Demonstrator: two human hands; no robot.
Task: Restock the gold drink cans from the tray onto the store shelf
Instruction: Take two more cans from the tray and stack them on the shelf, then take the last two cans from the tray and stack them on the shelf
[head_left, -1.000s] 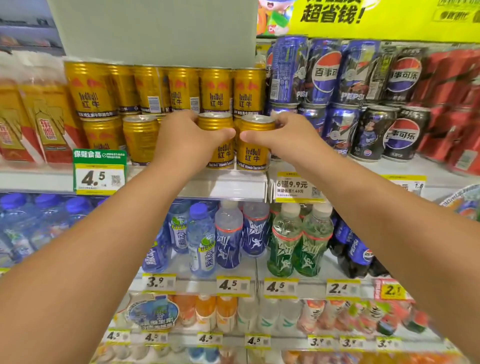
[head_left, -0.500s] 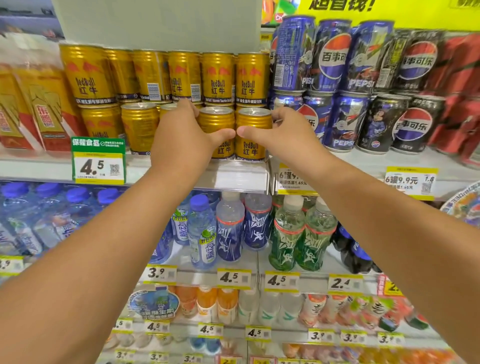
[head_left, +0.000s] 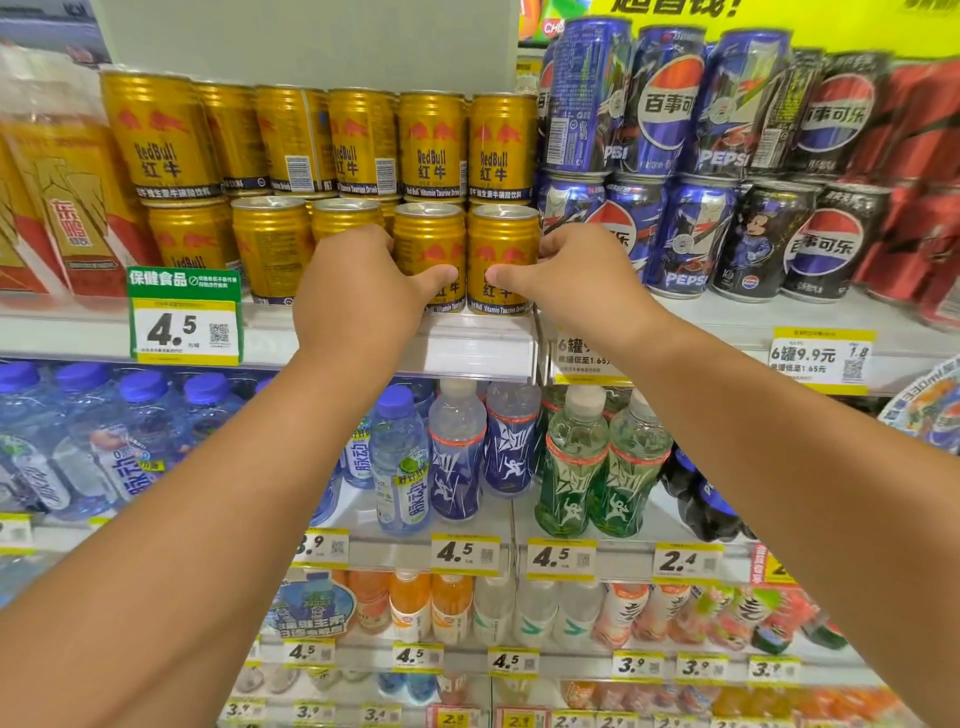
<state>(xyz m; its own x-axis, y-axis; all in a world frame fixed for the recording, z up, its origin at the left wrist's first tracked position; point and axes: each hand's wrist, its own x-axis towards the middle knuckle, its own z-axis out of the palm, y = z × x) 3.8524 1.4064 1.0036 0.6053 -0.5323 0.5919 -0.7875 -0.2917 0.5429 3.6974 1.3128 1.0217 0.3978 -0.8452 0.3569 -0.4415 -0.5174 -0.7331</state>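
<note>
- Our left hand (head_left: 358, 291) wraps one gold can (head_left: 429, 244) at the front of the shelf (head_left: 478, 343), thumb across its label and fingers round its left side.
- Our right hand (head_left: 576, 280) grips the neighbouring right gold can (head_left: 503, 249), thumb on the front, fingers curled round the can's right side.
- Both cans stand upright and side by side, touching or nearly so, their bases right at the shelf's front lip above the clear price rail.
- To the left of our held cans, more gold cans (head_left: 270, 244) stand in the lower layer; a second layer (head_left: 431, 145) is stacked on top behind, so headroom over the front cans is open only up to that upper row.
- On the right, the blue Pepsi cans (head_left: 691, 234) stand just beside our right fingers, leaving very little side room there.
- A green and yellow price tag (head_left: 184, 317) reading 4.5 hangs from the shelf edge, well left of our left wrist.
- Below our forearms, rows of bottles (head_left: 457, 457) fill the next shelf down.
- The tray does not show in this view.
</note>
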